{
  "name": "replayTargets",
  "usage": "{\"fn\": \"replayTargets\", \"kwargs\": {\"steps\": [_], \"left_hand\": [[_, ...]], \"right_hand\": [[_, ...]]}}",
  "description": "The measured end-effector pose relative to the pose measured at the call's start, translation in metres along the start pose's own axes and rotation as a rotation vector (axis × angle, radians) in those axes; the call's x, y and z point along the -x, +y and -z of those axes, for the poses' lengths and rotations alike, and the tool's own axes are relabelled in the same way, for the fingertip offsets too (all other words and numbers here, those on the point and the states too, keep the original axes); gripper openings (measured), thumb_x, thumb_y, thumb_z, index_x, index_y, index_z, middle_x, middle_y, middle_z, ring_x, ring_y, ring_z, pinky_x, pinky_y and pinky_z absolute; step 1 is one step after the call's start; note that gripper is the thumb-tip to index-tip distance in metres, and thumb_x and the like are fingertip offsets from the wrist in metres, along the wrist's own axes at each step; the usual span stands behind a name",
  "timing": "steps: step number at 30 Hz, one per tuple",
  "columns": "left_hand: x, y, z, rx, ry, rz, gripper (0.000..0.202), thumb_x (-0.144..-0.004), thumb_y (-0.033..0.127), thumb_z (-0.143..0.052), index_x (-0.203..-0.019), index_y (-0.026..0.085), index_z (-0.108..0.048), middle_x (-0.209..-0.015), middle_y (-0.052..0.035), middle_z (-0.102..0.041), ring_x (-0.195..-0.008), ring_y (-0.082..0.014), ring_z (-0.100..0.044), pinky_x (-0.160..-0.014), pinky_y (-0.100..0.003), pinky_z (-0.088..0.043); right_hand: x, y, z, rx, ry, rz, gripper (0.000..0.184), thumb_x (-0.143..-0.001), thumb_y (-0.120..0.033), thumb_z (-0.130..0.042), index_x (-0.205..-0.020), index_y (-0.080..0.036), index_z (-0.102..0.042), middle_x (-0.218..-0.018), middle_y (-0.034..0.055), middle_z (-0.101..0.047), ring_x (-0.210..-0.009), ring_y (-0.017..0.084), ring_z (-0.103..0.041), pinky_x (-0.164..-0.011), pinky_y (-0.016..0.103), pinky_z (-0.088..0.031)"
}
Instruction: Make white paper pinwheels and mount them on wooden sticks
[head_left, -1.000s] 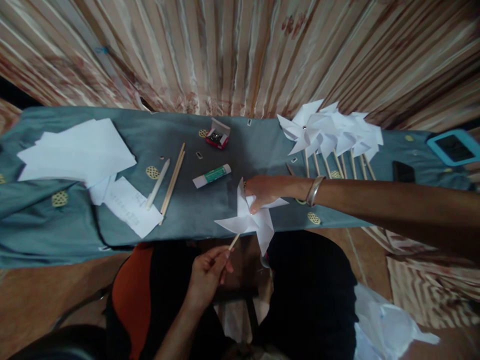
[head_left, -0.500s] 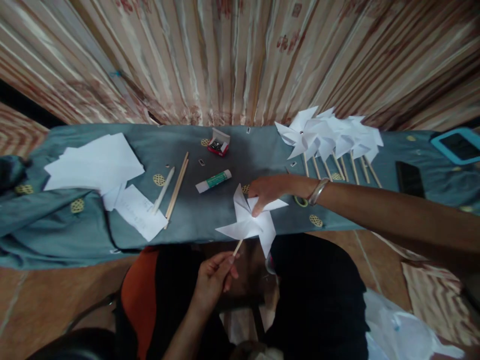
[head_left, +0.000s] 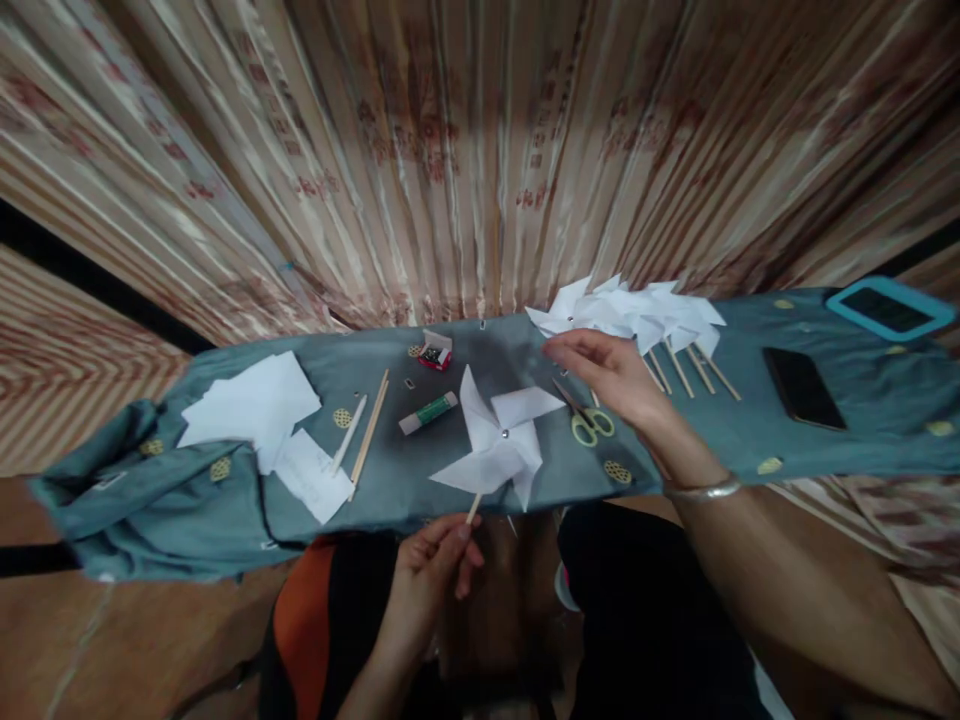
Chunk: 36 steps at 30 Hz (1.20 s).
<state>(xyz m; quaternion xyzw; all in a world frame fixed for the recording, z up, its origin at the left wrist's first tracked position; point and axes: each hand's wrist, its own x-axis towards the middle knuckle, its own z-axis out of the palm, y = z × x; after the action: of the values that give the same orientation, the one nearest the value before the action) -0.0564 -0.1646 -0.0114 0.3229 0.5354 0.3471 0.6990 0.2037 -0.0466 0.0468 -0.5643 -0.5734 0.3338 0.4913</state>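
Note:
My left hand (head_left: 435, 565) is closed on the wooden stick of a white paper pinwheel (head_left: 499, 440), which stands over the near edge of the teal-covered table (head_left: 825, 450). A metal pin shows at the pinwheel's centre. Off the pinwheel, my right hand (head_left: 607, 372) hovers with fingers apart above the table, between the pinwheel and a pile of finished white pinwheels (head_left: 630, 310) on sticks. It holds nothing that I can see. Yellow-handled scissors (head_left: 589, 420) lie just below that hand.
A glue stick (head_left: 427, 412), a small red box of pins (head_left: 435, 352), two wooden sticks (head_left: 370, 432), a white pen (head_left: 350, 432) and loose white paper sheets (head_left: 251, 405) lie to the left. A black phone (head_left: 802, 388) and a blue-cased tablet (head_left: 889, 308) rest at right. Striped curtain behind.
My right hand has let go of the pinwheel and lifted toward the pile of finished ones. The left hand still holds the stick. The camera has tilted up.

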Motion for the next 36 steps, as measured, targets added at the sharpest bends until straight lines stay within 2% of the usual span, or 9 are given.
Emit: {"fn": "replayTargets", "kwargs": {"steps": [2,4,9,13,16,21,28,34,36], "left_hand": [[-0.006,0.009,-0.007,-0.020,-0.006,-0.060,0.050,-0.062,0.055,-0.076,-0.087,0.012,-0.071,-0.055,0.0017,-0.060,-0.037,-0.0054,-0.040,-0.040,-0.021,-0.030],[-0.013,0.017,-0.015,-0.040,-0.030,-0.114,0.050,-0.062,0.055,-0.076,-0.087,0.012,-0.070,-0.055,0.0014,-0.060,-0.037,-0.0063,-0.042,-0.040,-0.021,-0.033],[-0.030,0.028,-0.033,-0.082,-0.076,-0.192,0.049,-0.065,0.056,-0.074,-0.087,0.012,-0.069,-0.057,0.0003,-0.062,-0.039,-0.0070,-0.045,-0.042,-0.021,-0.036],[-0.047,0.035,-0.044,-0.158,-0.096,-0.255,0.043,-0.069,0.051,-0.073,-0.089,0.013,-0.070,-0.057,0.0004,-0.063,-0.041,-0.0077,-0.048,-0.044,-0.021,-0.039],[-0.061,0.037,-0.050,-0.204,-0.119,-0.295,0.039,-0.070,0.047,-0.072,-0.091,0.014,-0.070,-0.058,0.0000,-0.064,-0.042,-0.0089,-0.050,-0.046,-0.022,-0.041],[-0.076,0.034,-0.054,-0.269,-0.121,-0.358,0.033,-0.074,0.044,-0.068,-0.090,0.015,-0.072,-0.059,-0.0006,-0.065,-0.044,-0.0103,-0.052,-0.047,-0.023,-0.043],[-0.080,0.028,-0.042,-0.461,-0.132,-0.455,0.027,-0.082,0.039,-0.062,-0.094,0.019,-0.074,-0.061,-0.0006,-0.067,-0.048,-0.0121,-0.055,-0.051,-0.023,-0.045],[-0.084,0.031,-0.038,-0.441,-0.104,-0.462,0.029,-0.083,0.041,-0.059,-0.095,0.018,-0.073,-0.062,-0.0006,-0.067,-0.047,-0.0123,-0.055,-0.051,-0.023,-0.045],[-0.085,0.032,-0.040,-0.410,-0.103,-0.461,0.030,-0.084,0.041,-0.058,-0.095,0.018,-0.072,-0.063,-0.0004,-0.066,-0.047,-0.0121,-0.055,-0.051,-0.023,-0.045]], "right_hand": [[0.008,0.005,0.004,-0.164,0.229,0.006,0.031,-0.072,-0.051,-0.073,-0.085,-0.023,-0.073,-0.085,0.0019,-0.074,-0.084,0.020,-0.065,-0.083,0.035,-0.048],[0.015,0.015,0.004,-0.319,0.378,-0.019,0.029,-0.069,-0.050,-0.076,-0.082,-0.023,-0.073,-0.083,0.0020,-0.074,-0.083,0.019,-0.066,-0.086,0.035,-0.049],[0.023,0.048,0.003,-0.679,0.506,-0.197,0.034,-0.057,-0.049,-0.084,-0.073,-0.021,-0.072,-0.079,0.0024,-0.075,-0.073,0.017,-0.068,-0.072,0.031,-0.053],[0.025,0.066,0.003,-0.783,0.498,-0.323,0.030,-0.057,-0.044,-0.084,-0.074,-0.023,-0.071,-0.069,-0.0015,-0.072,-0.060,0.014,-0.063,-0.058,0.026,-0.050],[0.023,0.074,0.001,-0.798,0.455,-0.378,0.029,-0.059,-0.047,-0.080,-0.073,-0.024,-0.069,-0.063,-0.0028,-0.069,-0.054,0.015,-0.058,-0.053,0.028,-0.048],[0.023,0.085,-0.006,-0.720,0.385,-0.359,0.031,-0.055,-0.049,-0.079,-0.074,-0.029,-0.065,-0.065,-0.0026,-0.069,-0.061,0.020,-0.063,-0.060,0.034,-0.053],[0.025,0.089,-0.013,-0.669,0.374,-0.408,0.029,-0.051,-0.047,-0.080,-0.068,-0.029,-0.064,-0.065,-0.0015,-0.070,-0.058,0.021,-0.062,-0.060,0.037,-0.055],[0.019,0.077,-0.025,-0.829,0.406,-0.425,0.034,-0.044,-0.038,-0.087,-0.072,-0.030,-0.069,-0.073,-0.0052,-0.073,-0.063,0.015,-0.064,-0.066,0.027,-0.056],[0.016,0.072,-0.029,-0.875,0.366,-0.436,0.032,-0.047,-0.037,-0.088,-0.072,-0.027,-0.071,-0.073,-0.0047,-0.074,-0.064,0.012,-0.064,-0.065,0.022,-0.055]]}}
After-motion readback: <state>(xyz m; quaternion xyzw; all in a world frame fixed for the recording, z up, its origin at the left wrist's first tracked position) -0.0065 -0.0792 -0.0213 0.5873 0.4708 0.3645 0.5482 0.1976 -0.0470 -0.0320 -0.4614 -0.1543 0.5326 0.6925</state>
